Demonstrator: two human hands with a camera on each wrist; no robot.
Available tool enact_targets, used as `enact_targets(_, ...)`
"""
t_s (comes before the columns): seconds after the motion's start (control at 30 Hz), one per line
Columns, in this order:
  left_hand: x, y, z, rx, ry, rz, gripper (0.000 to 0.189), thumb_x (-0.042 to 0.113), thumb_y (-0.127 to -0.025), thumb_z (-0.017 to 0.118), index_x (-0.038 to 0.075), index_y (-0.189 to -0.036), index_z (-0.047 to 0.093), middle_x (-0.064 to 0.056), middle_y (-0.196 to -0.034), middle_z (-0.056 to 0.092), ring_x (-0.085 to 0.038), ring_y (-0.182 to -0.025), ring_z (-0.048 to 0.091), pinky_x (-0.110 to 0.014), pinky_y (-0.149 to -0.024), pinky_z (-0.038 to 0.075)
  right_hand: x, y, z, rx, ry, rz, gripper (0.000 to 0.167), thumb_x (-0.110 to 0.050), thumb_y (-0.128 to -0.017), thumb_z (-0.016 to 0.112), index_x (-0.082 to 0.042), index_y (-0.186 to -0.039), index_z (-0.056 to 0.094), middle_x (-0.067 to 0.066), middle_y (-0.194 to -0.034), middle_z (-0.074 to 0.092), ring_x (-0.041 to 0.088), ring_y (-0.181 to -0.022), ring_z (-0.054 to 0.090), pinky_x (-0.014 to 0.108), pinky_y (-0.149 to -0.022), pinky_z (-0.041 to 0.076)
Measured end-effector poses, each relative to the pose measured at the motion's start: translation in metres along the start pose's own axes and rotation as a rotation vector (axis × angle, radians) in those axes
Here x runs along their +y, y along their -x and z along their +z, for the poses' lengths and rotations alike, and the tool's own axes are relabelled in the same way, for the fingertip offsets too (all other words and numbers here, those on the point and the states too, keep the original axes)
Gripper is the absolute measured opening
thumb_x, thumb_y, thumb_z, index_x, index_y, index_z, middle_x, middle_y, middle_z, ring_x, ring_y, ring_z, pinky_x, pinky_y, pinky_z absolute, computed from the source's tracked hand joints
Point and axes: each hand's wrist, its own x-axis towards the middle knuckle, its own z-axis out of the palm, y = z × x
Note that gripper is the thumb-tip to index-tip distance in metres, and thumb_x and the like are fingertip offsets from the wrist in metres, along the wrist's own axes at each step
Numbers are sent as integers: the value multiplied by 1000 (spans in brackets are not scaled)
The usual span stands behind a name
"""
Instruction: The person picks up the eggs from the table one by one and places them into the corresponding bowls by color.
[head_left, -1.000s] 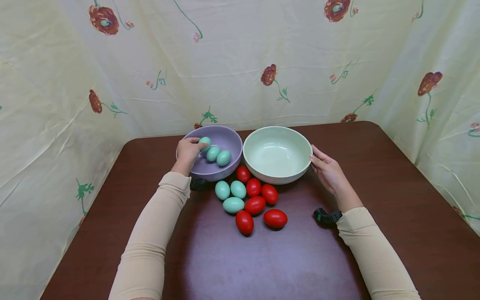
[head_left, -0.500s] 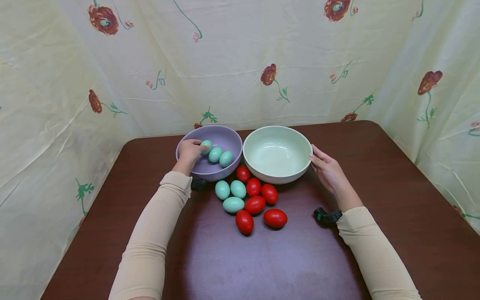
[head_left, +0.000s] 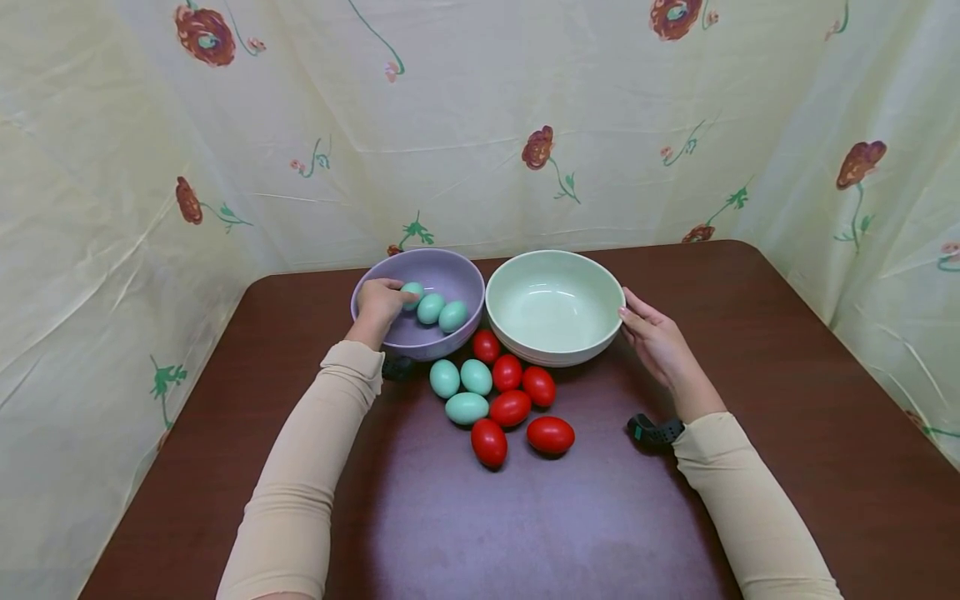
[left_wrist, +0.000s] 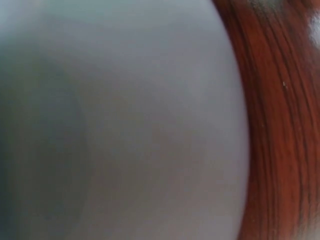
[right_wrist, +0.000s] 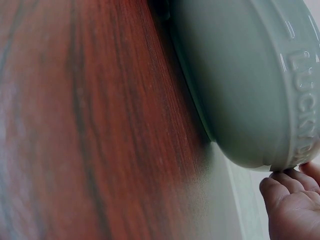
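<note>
A purple bowl (head_left: 418,336) at the back left of the table holds three mint-green eggs (head_left: 431,309) lying in a slanting row. My left hand (head_left: 378,305) reaches over its left rim and holds the leftmost egg (head_left: 413,288) between thumb and fingers. To the right stands a pale green bowl (head_left: 556,304) with nothing in it. My right hand (head_left: 657,346) rests its thumb and fingertips on that bowl's right side; the right wrist view shows the fingertips against the lettered outer wall (right_wrist: 300,100). The left wrist view is mostly filled by the blurred bowl wall (left_wrist: 165,110).
In front of the bowls lie three mint-green eggs (head_left: 467,408) and several red eggs (head_left: 511,409) on the dark brown table (head_left: 525,525). A flowered curtain (head_left: 450,125) hangs behind the table. Each wrist wears a black strap (head_left: 654,431).
The held egg and the two beside it have shifted slightly right and toward me inside the purple bowl, along with my left hand. My right hand stays at the pale green bowl.
</note>
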Motion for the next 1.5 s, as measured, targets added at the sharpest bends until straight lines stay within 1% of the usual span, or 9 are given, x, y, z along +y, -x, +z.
enact_targets(0.23,1,-4,3,5,-62,2,43,14,-88,73,0,-128,65,-19,-136,59,-30,-124,56,-43,-106,48,1,1,-1,6,6,-6,66,-19,-104,50,-6,-158,14,4,-168,6,17,-154,10,32,-123,14)
enact_targets(0.47,3,-4,3,-10,-118,-5,49,16,-88,73,0,-132,61,-18,-141,57,-30,-128,54,-43,-108,47,0,2,-2,7,-8,-6,66,-17,-104,49,-5,-158,12,5,-167,5,19,-154,9,33,-122,13)
enact_targets(0.7,4,-5,4,-22,-137,3,50,17,-88,73,0,-134,60,-18,-143,55,-30,-130,53,-43,-109,46,1,2,-3,11,-16,-2,67,-17,-104,49,-5,-158,11,5,-167,4,19,-154,9,32,-122,13)
enact_targets(0.8,3,-4,5,-8,-124,19,47,17,-90,71,0,-132,61,-18,-140,58,-31,-128,55,-44,-107,48,1,3,-4,15,-12,3,67,-19,-104,50,-6,-158,12,4,-168,5,18,-154,9,32,-122,13)
enact_targets(0.97,1,-2,5,44,-89,74,39,15,-92,68,0,-128,65,-18,-132,63,-32,-125,56,-46,-105,49,3,3,-4,13,-8,3,66,-18,-104,49,-5,-158,12,4,-168,4,18,-155,8,32,-123,13)
enact_targets(1.07,1,0,2,79,-39,109,39,18,-92,69,1,-127,66,-17,-130,65,-31,-125,55,-45,-105,48,4,3,-3,11,-3,2,66,-18,-104,49,-5,-158,12,4,-168,5,18,-155,8,33,-123,13)
enact_targets(1.2,3,5,-6,109,67,160,41,24,-92,70,3,-127,66,-16,-129,65,-30,-125,56,-43,-106,47,3,3,-1,7,11,5,65,-18,-105,48,-5,-158,12,4,-168,5,18,-155,9,33,-123,13)
enact_targets(1.33,9,17,-15,80,128,199,43,27,-93,70,6,-129,65,-14,-131,64,-26,-125,56,-40,-108,46,1,2,0,9,16,5,66,-19,-104,49,-6,-158,13,3,-168,6,17,-154,10,33,-123,14)
enact_targets(1.5,14,41,-20,-4,159,245,45,29,-92,71,7,-130,64,-11,-132,65,-22,-125,56,-37,-108,45,-1,1,0,12,8,5,66,-19,-104,50,-7,-158,13,3,-168,6,17,-154,11,34,-123,13)
